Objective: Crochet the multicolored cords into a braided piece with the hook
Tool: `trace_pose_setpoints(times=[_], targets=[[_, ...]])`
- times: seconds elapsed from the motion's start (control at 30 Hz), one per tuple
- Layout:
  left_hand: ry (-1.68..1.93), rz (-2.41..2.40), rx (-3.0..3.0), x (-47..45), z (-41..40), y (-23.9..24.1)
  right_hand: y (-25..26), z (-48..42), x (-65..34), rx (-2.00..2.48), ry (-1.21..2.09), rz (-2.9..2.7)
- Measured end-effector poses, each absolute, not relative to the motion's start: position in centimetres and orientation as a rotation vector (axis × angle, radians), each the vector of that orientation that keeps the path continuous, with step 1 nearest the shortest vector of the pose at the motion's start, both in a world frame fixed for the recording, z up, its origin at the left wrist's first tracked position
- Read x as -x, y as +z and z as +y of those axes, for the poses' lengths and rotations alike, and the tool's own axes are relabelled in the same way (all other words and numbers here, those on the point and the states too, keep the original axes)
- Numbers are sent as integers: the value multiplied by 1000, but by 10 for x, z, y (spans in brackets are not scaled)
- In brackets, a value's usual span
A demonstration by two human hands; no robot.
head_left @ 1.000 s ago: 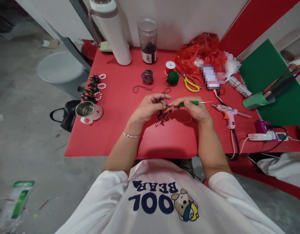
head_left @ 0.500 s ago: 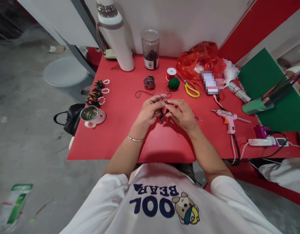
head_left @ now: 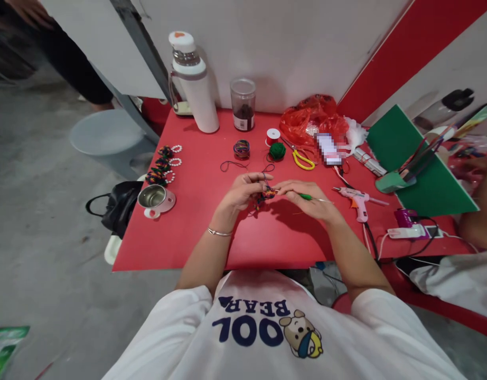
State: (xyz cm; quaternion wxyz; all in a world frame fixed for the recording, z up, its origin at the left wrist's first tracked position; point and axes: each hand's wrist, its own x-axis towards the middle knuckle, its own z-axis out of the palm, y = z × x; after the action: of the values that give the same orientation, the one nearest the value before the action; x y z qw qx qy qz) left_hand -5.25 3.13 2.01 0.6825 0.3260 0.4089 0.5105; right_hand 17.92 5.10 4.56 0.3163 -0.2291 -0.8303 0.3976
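Observation:
My left hand (head_left: 243,192) is closed on a small multicoloured crochet piece (head_left: 267,195), pinching it above the red table. A dark strand runs up from its fingers. In my right hand (head_left: 312,200) is a crochet hook (head_left: 306,196) with a green grip; its metal tip reaches into the piece and its other end sticks out to the right. Beyond the hands lie a multicoloured yarn ball (head_left: 241,149) with a loose strand, a green yarn ball (head_left: 277,152) and a red thread spool (head_left: 272,137). The fingers partly cover the crochet piece.
Yellow-handled pliers (head_left: 303,160), a pink glue gun (head_left: 359,201) with cords and a red plastic bag (head_left: 315,119) are at the right. A metal cup (head_left: 156,199), beaded hair ties (head_left: 160,168) and a white flask (head_left: 198,95) stand left. Another person's arm (head_left: 479,211) is at the right edge.
My right hand has moved right, away from my left, and the hook's green grip now shows. The camera view has shifted. A person's leg and hand appear at the upper left, an arm at the right.

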Motion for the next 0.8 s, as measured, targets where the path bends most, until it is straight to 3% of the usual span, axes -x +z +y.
trace_pose_setpoints(times=[0.17, 0.37, 0.6, 0.8], targets=[[1196, 806, -729, 47, 29, 21, 20, 52, -161, 626, 1496, -1560], [1349, 856, -686, 43, 32, 24, 8, 53, -130, 718, 1021, -1595], [1399, 817, -824, 51, 49, 44, 26, 55, -128, 672, 844, -1674], [1424, 888, -872, 39, 53, 57, 30, 54, -133, 713, 365, -1813]])
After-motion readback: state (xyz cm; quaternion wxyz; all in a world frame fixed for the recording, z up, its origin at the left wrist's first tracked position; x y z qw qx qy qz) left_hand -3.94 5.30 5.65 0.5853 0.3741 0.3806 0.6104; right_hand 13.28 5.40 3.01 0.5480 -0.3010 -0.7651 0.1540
